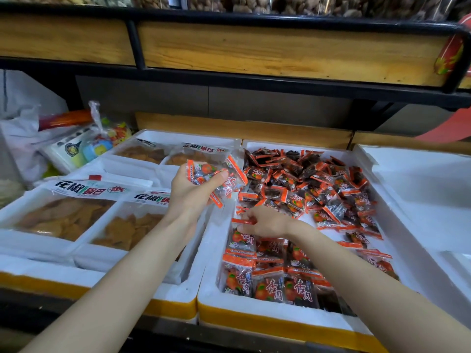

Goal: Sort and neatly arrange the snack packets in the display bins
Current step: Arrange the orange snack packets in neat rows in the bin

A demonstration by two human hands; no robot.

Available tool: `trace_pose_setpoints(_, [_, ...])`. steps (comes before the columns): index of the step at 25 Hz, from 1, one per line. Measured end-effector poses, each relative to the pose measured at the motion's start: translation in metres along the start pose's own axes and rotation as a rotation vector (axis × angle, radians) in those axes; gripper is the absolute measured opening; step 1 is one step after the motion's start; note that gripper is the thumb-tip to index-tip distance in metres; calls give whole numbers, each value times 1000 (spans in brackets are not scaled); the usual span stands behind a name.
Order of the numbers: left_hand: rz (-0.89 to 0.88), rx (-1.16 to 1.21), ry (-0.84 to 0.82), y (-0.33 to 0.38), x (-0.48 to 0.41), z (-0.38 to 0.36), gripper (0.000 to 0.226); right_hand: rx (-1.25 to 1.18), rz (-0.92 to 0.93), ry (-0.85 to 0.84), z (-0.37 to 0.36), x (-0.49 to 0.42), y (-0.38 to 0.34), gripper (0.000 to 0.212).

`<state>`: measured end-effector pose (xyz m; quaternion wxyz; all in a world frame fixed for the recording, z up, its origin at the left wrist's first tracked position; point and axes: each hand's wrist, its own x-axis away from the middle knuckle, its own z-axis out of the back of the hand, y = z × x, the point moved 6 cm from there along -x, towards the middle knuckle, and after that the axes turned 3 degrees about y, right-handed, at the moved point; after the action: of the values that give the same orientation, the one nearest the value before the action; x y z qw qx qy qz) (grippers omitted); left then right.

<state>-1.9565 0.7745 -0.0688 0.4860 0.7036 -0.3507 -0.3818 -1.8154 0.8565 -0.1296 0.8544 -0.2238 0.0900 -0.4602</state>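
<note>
Left hand [188, 189] is raised over the wall between two bins, fingers curled round a held bunch [216, 174] of orange-and-clear packets. Right hand [265, 221] sits lower and just right of it, inside the foam bin [254, 307], thumb and fingers pinching the orange end seal of a single packet [243, 221] close to the bin's left wall. The hands are apart, each clamped on its own load. The tidy rows [270, 276] begin directly under the right hand and run back toward the person, seals across and long axes pointing away. The pinched packet appears to lie the same way, at the open far end of the leftmost row. Judgement: the right hand is the nearer one for seating it, and the left serves as supply. The loose heap [318, 184] lies beyond and right of the right hand, with bare foam between it and the rows, so nothing blocks the drop. Crisp bags [66, 217] fill the bin left of the left hand. A neighbouring bin [420, 200] stands well right of the right hand. A wooden shelf [280, 49] overhangs beyond both hands.
</note>
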Motion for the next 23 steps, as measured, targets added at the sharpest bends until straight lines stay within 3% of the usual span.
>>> trace_pose_setpoints(3, [12, -6, -18, -5, 2, -2, 29, 7, 69, -11, -6, 2, 1, 22])
trace_pose_setpoints(7, [24, -41, -48, -10, 7, -9, 33, -86, 30, 133, 29, 6, 17, 38])
trace_pose_setpoints(11, [25, -56, -78, -15, 11, -16, 27, -21, -116, -127, 27, 4, 59, 52])
trace_pose_setpoints(14, [27, -72, -99, -19, 15, -24, 25, -6, -132, -140, 23, -1, 65, 57])
trace_pose_setpoints(18, [31, -91, -117, -22, 18, -28, 24, 112, -102, -201, 21, -3, 57, 44])
trace_pose_setpoints(21, [34, -91, -111, -23, 17, -27, 24, 46, -137, -211, 22, -3, 54, 35])
trace_pose_setpoints(23, [37, -92, -112, -23, 17, -27, 25, -24, -179, -185, 22, -2, 55, 44])
